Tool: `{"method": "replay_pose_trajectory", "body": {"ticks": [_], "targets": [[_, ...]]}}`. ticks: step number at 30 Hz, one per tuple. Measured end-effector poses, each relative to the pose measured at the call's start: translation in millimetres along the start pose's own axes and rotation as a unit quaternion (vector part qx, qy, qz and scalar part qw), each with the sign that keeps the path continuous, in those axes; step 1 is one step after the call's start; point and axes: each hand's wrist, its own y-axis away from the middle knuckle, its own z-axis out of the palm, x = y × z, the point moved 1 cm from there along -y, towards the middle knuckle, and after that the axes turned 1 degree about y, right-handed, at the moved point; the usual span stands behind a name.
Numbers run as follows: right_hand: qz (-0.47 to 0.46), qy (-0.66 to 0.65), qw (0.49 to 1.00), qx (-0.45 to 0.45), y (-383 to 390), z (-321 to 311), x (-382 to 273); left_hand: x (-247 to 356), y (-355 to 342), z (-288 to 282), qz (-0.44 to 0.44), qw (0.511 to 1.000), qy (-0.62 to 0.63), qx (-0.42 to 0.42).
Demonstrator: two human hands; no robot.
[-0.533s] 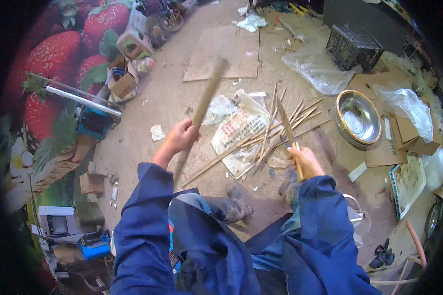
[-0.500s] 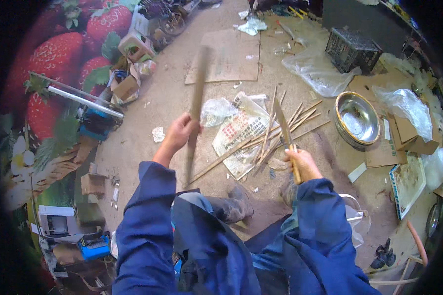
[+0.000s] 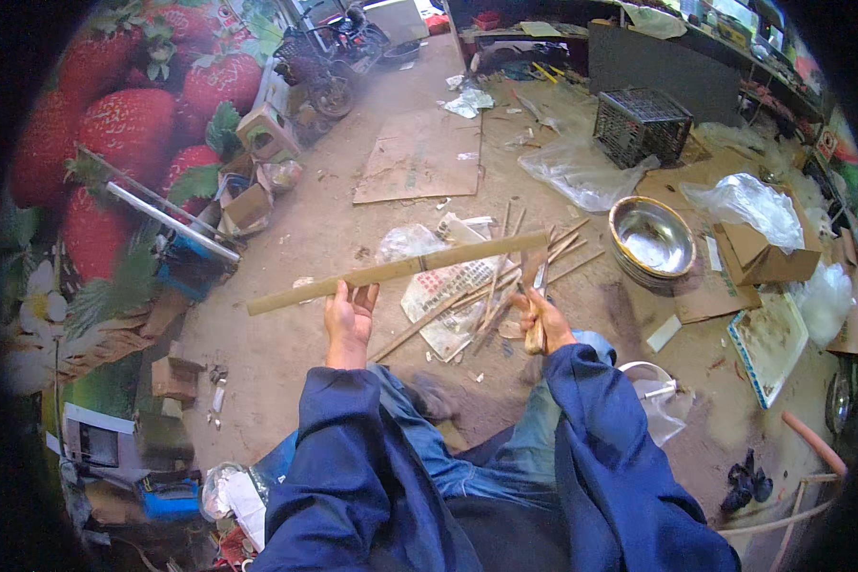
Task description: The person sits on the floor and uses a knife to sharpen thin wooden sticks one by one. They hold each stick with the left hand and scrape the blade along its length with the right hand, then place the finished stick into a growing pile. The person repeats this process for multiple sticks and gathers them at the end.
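Bamboo filled the middle of the scene: the left hand [image 3: 350, 319] was closed around a long split bamboo strip [image 3: 400, 272], its grip wrapped fully on the piece at a point left of its middle. The strip lay nearly level in the air, tilted slightly up toward the right, its far end reaching over to just above the right hand [image 3: 541, 319]. That hand's grip was shut tight on the wooden handle of a knife [image 3: 537, 286], whose blade pointed up and away from the person, close to the strip's right end; whether blade and strip touched could not be told.

Below both hands, on the dirt floor [image 3: 286, 334], a scatter of thin bamboo slivers [image 3: 505, 276] lay across a crumpled printed sheet [image 3: 448, 291]. A stack of shiny metal bowls [image 3: 650, 238] sat to the right of the slivers, beside flattened cardboard pieces [image 3: 734, 257]. Farther off stood a dark wire crate [image 3: 642, 124], with clear plastic sheeting [image 3: 582, 167] just in front of it. A flat cardboard sheet [image 3: 419, 157] lay well beyond the strip. Both blue sleeves [image 3: 353, 458] came in from the lower edge, with the person's knees in jeans between them.
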Motion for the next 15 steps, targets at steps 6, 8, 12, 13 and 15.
{"method": "replay_pose_trajectory", "body": {"ticks": [6, 8, 12, 13, 15], "targets": [[-0.099, -0.143, 0.983, -0.053, 11, -1, -4, -76, 9, -54, -0.125, 0.991, 0.048, 0.007], [-0.115, -0.160, 0.980, -0.025, 13, -4, -5, -93, 11, -71, -0.175, 0.983, 0.046, -0.024], [-0.182, -0.124, 0.974, 0.047, 12, -12, -12, -112, 28, -95, -0.340, 0.924, -0.151, -0.085], [-0.190, -0.105, 0.974, 0.065, 13, -13, -12, -114, 34, -97, -0.384, 0.876, -0.271, -0.106], [-0.197, -0.091, 0.970, 0.109, 15, -14, -12, -115, 42, -89, -0.379, 0.796, -0.454, -0.127]]}}
